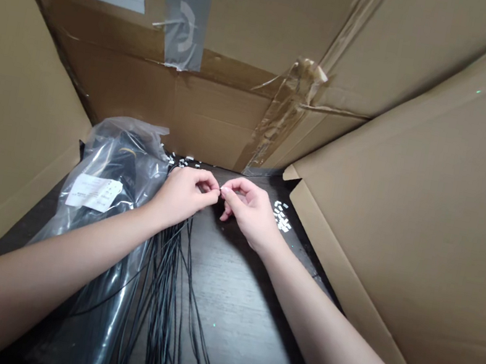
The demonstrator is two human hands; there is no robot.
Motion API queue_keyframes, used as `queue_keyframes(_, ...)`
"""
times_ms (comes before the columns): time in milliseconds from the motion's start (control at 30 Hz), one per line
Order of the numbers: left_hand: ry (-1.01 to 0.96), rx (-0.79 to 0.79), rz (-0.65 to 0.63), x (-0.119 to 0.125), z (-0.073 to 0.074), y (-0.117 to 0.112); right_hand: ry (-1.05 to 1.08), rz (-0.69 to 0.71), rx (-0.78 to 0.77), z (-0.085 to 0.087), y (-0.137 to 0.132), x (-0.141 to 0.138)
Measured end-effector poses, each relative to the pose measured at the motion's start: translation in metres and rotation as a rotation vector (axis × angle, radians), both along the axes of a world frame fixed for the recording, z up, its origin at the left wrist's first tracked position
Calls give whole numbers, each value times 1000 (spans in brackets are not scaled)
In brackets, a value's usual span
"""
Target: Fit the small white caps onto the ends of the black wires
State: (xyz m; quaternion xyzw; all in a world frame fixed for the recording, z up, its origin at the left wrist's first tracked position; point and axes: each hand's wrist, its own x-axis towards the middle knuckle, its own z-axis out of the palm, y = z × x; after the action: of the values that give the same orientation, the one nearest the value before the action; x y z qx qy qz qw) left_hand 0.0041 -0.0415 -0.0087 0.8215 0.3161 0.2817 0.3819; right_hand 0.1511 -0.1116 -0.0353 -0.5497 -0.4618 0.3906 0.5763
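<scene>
Fingertip work: from where I stand, it looks like fine fitting or handling of something tiny, the left hand [186, 198] and right hand [251, 211] meeting nearly tip to tip above the dark, wood-grained counter [223, 291].
What it calls for: a light, steady pinch on both sides, I'd judge, and good alignment, since a small part could easily slip.
Left fingers [209, 178]: thumb and forefinger closed together at the tips, curled into a ring; what lies between them is too small to tell.
Right fingers [237, 197]: thumb and forefinger pinched together, the others curled loosely below; I can't make out what they grip.
Thin black cables [164, 293]: a loose bundle under and behind the left hand, fanning over the counter towards the person.
Small white pieces [282, 220]: scattered just beyond the right wrist, with another scatter behind the left hand.
Clear plastic bag [97, 150]: left of the cables, dark contents inside, white printed label [93, 192] on it.
Brown cardboard box [218, 108]: standing behind everything, taped.
</scene>
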Motion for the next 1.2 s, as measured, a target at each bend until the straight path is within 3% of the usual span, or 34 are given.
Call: queue_keyframes(1200,-15,-15,48,0,-1,-1,129,-54,-10,2,0,-3)
